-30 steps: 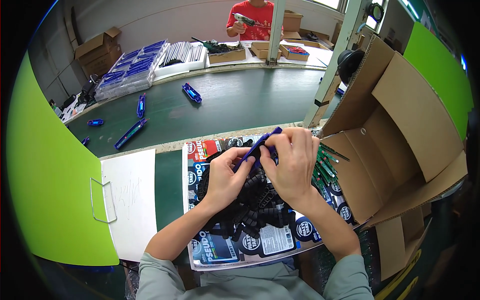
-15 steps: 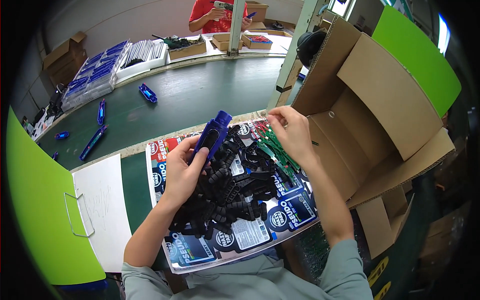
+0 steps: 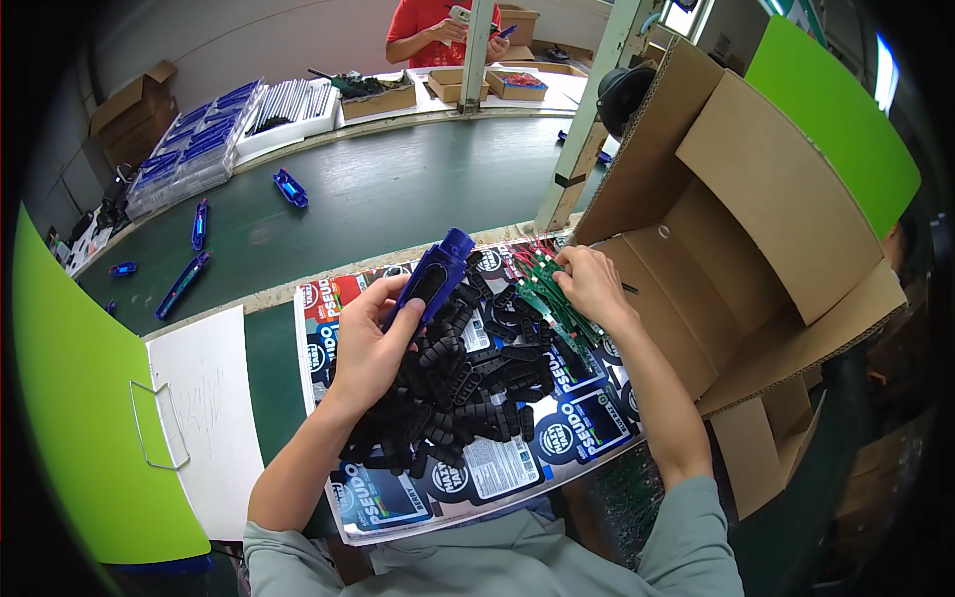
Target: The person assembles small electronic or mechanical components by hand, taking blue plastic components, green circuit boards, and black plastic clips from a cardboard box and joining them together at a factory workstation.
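Note:
My left hand (image 3: pixel 373 338) is closed around a blue plastic housing (image 3: pixel 434 271) with a black oval part set in its face, its narrower end pointing up and away. My right hand (image 3: pixel 594 284) is down at a heap of thin green circuit boards (image 3: pixel 552 303) with red wires. Its fingers are curled together at the heap's edge, and what is between the fingertips, if anything, is hidden. Between and below my hands lies a pile of small black plastic parts (image 3: pixel 468 383) on a printed sheet (image 3: pixel 587 423).
A large open carton (image 3: pixel 686 289) stands close by my right arm. Beyond the table edge, several blue housings (image 3: pixel 290 187) lie on a green belt (image 3: pixel 378 169). A lime-green panel (image 3: pixel 80 428) rises at left. Across the belt, a person in a red shirt (image 3: pixel 423 20) works beside boxes.
My right hand has come down onto the circuit boards from above them. The left hand and blue housing have shifted slightly right in the picture, and the view has moved a little.

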`<state>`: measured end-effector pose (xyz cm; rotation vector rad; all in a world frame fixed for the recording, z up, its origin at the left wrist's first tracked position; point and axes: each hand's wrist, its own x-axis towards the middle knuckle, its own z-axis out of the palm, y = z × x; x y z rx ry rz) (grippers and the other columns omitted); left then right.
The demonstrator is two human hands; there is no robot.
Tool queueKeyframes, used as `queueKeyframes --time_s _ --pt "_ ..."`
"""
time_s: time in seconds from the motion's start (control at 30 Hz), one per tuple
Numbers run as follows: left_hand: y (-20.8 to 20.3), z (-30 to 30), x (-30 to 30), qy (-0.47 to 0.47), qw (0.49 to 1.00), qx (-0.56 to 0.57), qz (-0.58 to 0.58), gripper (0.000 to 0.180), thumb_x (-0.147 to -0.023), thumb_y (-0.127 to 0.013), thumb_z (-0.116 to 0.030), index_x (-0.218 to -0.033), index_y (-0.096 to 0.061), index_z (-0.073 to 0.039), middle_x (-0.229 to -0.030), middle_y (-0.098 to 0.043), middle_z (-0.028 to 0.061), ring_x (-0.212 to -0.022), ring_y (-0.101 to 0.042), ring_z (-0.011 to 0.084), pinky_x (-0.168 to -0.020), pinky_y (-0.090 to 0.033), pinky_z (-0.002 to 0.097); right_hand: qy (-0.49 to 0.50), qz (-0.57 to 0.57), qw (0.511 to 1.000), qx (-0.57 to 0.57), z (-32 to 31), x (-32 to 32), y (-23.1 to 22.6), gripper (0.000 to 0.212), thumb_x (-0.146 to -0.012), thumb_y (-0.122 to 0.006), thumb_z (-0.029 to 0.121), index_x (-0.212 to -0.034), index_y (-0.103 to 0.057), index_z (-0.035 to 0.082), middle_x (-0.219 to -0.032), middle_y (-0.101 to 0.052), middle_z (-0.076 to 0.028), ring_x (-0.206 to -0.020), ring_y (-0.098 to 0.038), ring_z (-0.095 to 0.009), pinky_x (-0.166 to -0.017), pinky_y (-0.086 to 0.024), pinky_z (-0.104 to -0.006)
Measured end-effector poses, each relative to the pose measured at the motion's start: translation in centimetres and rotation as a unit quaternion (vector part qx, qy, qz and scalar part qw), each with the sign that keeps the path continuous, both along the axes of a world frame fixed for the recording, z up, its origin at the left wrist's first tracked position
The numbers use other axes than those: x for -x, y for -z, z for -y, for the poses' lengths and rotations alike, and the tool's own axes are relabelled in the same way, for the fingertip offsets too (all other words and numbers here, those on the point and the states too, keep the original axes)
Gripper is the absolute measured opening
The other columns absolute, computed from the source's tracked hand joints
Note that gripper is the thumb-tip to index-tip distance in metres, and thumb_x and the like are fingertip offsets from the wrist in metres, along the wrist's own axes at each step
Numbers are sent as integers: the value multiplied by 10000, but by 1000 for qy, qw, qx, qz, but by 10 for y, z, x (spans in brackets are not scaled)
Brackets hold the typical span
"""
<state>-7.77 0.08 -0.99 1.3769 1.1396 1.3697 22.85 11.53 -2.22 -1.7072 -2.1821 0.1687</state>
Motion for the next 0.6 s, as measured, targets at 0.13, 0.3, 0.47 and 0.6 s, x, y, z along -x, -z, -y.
queueKeyframes --time_s 0.13,0.3,0.47,0.6 --pt "0 -1 -1 3 1000 -1 6 303 -994 -643 -113 -1273 -632 4 -979 -697 30 -785 -643 74 -626 -517 223 -28 7 998 -55 6 0 2 162 -865 -706 100 -985 -648 8 -1012 -686 -225 -962 -670 -414 -860 -523 -506" --pt "3 -2 1 8 1000 2 -3 311 -995 -643 -116 -1282 -627 3 -968 -698 24 -786 -643 71 -627 -517 224 -87 155 965 -194 12 12 8 83 -810 -633 3 -872 -582 24 -831 -691 -174 -847 -684 -357 -802 -511 -456" --pt "1 -1 0 6 1000 3 -2 310 -996 -642 -114 -1283 -628 1 -954 -694 19 -783 -641 69 -627 -516 224 -120 211 943 -228 16 19 11 76 -815 -618 -1 -876 -582 24 -818 -693 -173 -795 -661 -345 -780 -495 -439" --pt "2 -2 1 10 1000 7 8 309 -997 -639 -115 -1282 -627 4 -962 -691 23 -781 -640 70 -625 -517 226 -95 88 976 -173 20 14 -8 98 -844 -648 46 -933 -610 27 -830 -695 -140 -839 -666 -323 -781 -496 -422"
